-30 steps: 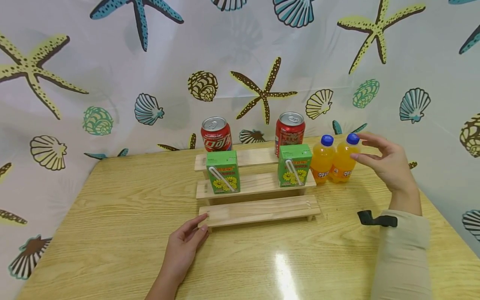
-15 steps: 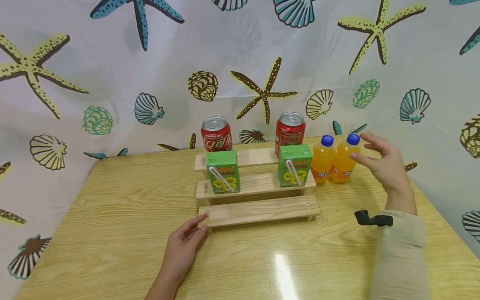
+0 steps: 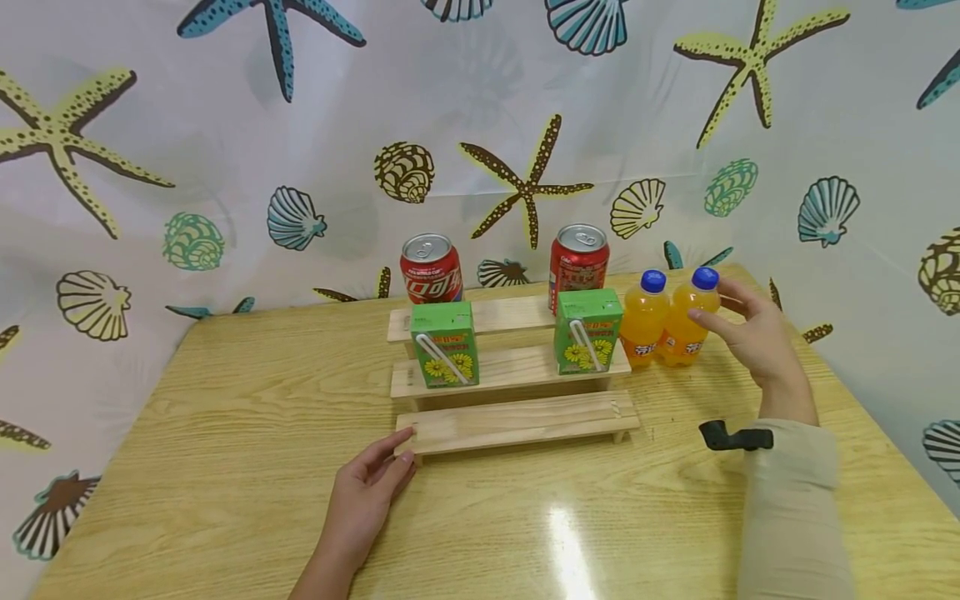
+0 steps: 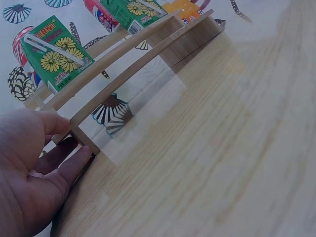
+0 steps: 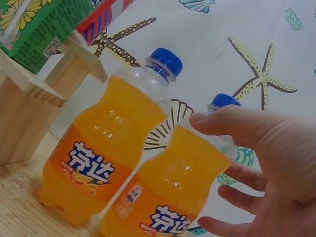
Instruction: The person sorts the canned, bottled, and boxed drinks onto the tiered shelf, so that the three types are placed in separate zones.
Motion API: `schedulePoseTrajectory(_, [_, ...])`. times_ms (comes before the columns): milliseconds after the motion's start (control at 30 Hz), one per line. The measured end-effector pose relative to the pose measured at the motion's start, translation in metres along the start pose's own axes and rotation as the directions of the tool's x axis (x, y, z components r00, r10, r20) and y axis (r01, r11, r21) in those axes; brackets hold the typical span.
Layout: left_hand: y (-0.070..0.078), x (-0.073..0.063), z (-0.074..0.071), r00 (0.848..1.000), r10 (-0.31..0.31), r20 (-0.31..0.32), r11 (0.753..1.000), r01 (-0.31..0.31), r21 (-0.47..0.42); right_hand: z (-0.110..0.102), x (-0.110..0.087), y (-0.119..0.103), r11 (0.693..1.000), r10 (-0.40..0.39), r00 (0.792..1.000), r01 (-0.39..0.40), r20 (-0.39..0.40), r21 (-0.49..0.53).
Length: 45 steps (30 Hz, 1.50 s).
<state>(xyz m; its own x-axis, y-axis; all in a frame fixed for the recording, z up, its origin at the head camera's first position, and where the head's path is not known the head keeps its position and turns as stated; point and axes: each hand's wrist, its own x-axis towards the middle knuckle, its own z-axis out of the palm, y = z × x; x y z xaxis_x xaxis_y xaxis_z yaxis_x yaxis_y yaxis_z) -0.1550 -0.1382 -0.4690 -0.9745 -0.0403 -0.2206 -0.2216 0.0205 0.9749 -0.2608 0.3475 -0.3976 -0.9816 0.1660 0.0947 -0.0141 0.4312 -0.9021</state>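
A three-step wooden display rack (image 3: pixel 517 422) stands mid-table. My left hand (image 3: pixel 367 483) holds the left end of its lowest step; in the left wrist view the fingers (image 4: pixel 52 121) meet the step's corner and leg. Two orange soda bottles with blue caps stand upright, side by side, right of the rack: a left bottle (image 3: pixel 645 321) and a right bottle (image 3: pixel 684 321). My right hand (image 3: pixel 761 337) is around the right bottle's upper part, thumb (image 5: pixel 217 121) across its shoulder in the right wrist view, other fingers spread along its far side.
Two red cola cans, a left can (image 3: pixel 432 271) and a right can (image 3: pixel 579 262), stand on the top step. Green drink cartons, one left (image 3: pixel 446 343) and one right (image 3: pixel 588 332), stand on the middle step. A shell-patterned cloth (image 3: pixel 337 125) hangs behind the table (image 3: pixel 247 417).
My right hand has moved left, closer around the right orange soda bottle. My left hand stays at the rack's lowest step; the bottles, cans and cartons have not moved.
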Motion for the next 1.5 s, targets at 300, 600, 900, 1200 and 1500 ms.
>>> schedulePoseTrajectory(300, [0.0,0.0,0.0,1.0,0.0,0.004,1.0,0.0,0.012,0.007,0.003,0.011,0.997,-0.019,0.998,0.014,0.062,0.07])
schedulePoseTrajectory(600, [-0.001,0.001,0.0,1.0,0.001,-0.002,1.0,-0.001,0.008,0.009,0.003,0.015,0.998,0.051,0.991,-0.056,0.127,0.039])
schedulePoseTrajectory(900, [-0.001,0.001,0.0,1.0,0.0,-0.002,1.0,0.0,0.01,0.012,0.005,0.018,0.993,0.089,0.981,-0.101,0.175,0.061])
schedulePoseTrajectory(1200, [-0.001,0.001,0.0,1.0,0.0,0.002,1.0,0.0,0.005,0.014,0.007,0.022,0.994,0.086,0.986,-0.094,0.145,0.053])
schedulePoseTrajectory(1500, [-0.001,0.001,0.0,1.0,0.002,-0.002,1.0,-0.002,0.015,0.014,0.008,0.027,0.998,0.056,0.991,-0.058,0.121,0.018])
